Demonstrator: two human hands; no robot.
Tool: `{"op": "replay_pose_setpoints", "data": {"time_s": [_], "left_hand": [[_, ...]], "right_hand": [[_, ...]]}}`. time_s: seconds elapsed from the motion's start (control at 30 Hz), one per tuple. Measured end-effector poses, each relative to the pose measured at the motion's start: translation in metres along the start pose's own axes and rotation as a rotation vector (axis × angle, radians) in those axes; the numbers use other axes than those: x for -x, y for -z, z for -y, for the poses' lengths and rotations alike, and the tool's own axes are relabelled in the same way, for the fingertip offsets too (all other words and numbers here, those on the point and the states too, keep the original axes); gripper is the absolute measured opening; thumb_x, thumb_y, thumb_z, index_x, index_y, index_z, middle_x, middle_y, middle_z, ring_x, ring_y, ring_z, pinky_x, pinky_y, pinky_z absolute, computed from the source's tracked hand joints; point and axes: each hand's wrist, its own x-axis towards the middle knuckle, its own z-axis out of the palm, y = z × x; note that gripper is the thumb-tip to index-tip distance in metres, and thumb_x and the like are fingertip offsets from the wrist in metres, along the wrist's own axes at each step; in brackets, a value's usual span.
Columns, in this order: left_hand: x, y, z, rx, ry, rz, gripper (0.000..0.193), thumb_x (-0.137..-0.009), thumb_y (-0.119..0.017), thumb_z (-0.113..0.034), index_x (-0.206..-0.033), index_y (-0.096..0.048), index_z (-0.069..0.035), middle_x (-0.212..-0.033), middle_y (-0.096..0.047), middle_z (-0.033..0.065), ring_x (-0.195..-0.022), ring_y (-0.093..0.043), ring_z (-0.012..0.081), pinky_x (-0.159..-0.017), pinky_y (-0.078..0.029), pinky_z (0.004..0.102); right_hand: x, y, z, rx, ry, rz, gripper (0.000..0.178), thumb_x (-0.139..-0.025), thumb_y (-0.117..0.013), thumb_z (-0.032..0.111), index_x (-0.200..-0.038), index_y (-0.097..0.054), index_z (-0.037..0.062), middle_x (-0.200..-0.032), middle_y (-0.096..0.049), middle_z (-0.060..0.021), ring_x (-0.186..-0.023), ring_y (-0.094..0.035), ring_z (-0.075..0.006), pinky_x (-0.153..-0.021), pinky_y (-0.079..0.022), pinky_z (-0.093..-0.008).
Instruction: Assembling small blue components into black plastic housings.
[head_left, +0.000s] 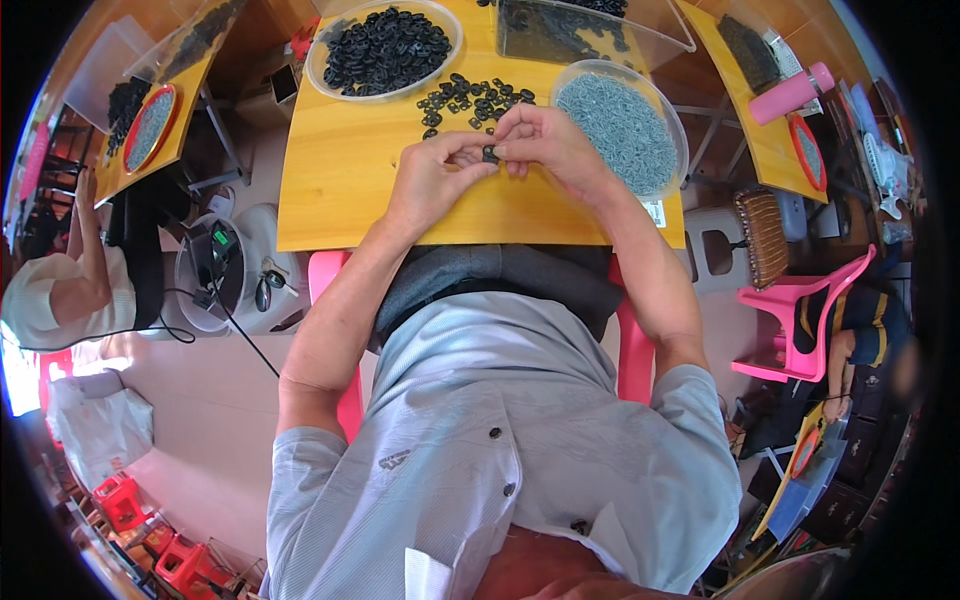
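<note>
Over the front part of the yellow table, my two hands meet at the fingertips around a small black part [489, 155], which looks like plastic. My left hand [432, 182] pinches it between thumb and fingers. The thumb and fingers of my right hand [553, 150] are closed against its right side; whatever else they grip is too small to make out. Just beyond the hands lies a loose scatter of similar black pieces [470, 98]. Right of my right hand stands a round clear tub [682, 150] full of small silvery metal pieces.
A round tub [312, 65] heaped with black pieces stands at the table's far left. Behind, a clear rectangular bin [520, 40] holds more. Side tables flank mine, the right one bearing a pink bottle [790, 95]. A person [75, 290] sits at left; a pink chair [800, 320] stands right.
</note>
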Motion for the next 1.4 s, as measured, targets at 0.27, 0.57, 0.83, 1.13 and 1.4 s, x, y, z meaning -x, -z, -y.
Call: {"op": "replay_pose_setpoints", "data": {"time_s": [0.27, 0.57, 0.83, 1.13, 1.4], "left_hand": [[0.003, 0.002, -0.010, -0.356, -0.158, 0.004, 0.031, -0.077, -0.080, -0.008, -0.106, -0.073, -0.003, -0.082, -0.070, 0.0085, -0.072, -0.066, 0.0135, -0.068, -0.055, 0.0270], [0.007, 0.001, -0.012, -0.400, -0.197, -0.022, 0.025, -0.080, -0.079, -0.012, -0.103, -0.073, -0.002, -0.081, -0.071, 0.0108, -0.071, -0.068, 0.0167, -0.067, -0.056, 0.0285], [0.005, 0.001, -0.011, -0.354, -0.207, -0.043, 0.027, -0.080, -0.077, -0.012, -0.103, -0.071, -0.001, -0.084, -0.070, 0.0160, -0.072, -0.068, 0.0232, -0.068, -0.055, 0.0330], [-0.018, 0.034, 0.014, 0.085, -0.021, -0.503, 0.026, -0.089, -0.066, -0.008, -0.113, -0.066, 0.001, -0.085, -0.065, 0.0021, -0.070, -0.059, 0.0070, -0.063, -0.047, 0.0220], [-0.019, 0.038, 0.007, 0.248, 0.091, -0.550, 0.023, -0.090, -0.061, -0.005, -0.111, -0.066, 0.002, -0.087, -0.063, 0.0016, -0.070, -0.058, 0.0058, -0.061, -0.044, 0.0197]], "right_hand": [[0.001, -0.005, 0.001, -0.003, -0.028, 0.026, 0.015, -0.085, -0.068, 0.003, -0.097, -0.061, 0.0015, -0.075, -0.065, -0.0045, -0.063, -0.062, -0.0104, -0.058, -0.048, -0.0221], [-0.002, -0.004, -0.006, -0.045, -0.058, 0.029, 0.012, -0.083, -0.071, 0.004, -0.090, -0.061, 0.0026, -0.072, -0.064, -0.0035, -0.061, -0.062, -0.0111, -0.054, -0.046, -0.0233], [0.000, -0.006, 0.005, 0.002, -0.069, -0.002, 0.012, -0.083, -0.070, 0.003, -0.091, -0.061, 0.0015, -0.072, -0.064, -0.0048, -0.062, -0.062, -0.0116, -0.055, -0.047, -0.0241], [-0.059, -0.013, 0.070, 0.194, 0.223, -0.058, 0.017, -0.085, -0.067, 0.006, -0.100, -0.065, -0.0015, -0.080, -0.069, -0.0072, -0.070, -0.067, -0.0123, -0.064, -0.054, -0.0256], [-0.067, -0.023, 0.056, 0.864, 0.240, -0.127, 0.016, -0.081, -0.068, 0.016, -0.091, -0.072, 0.0036, -0.081, -0.071, -0.0104, -0.073, -0.070, -0.0201, -0.070, -0.054, -0.0334]]}}
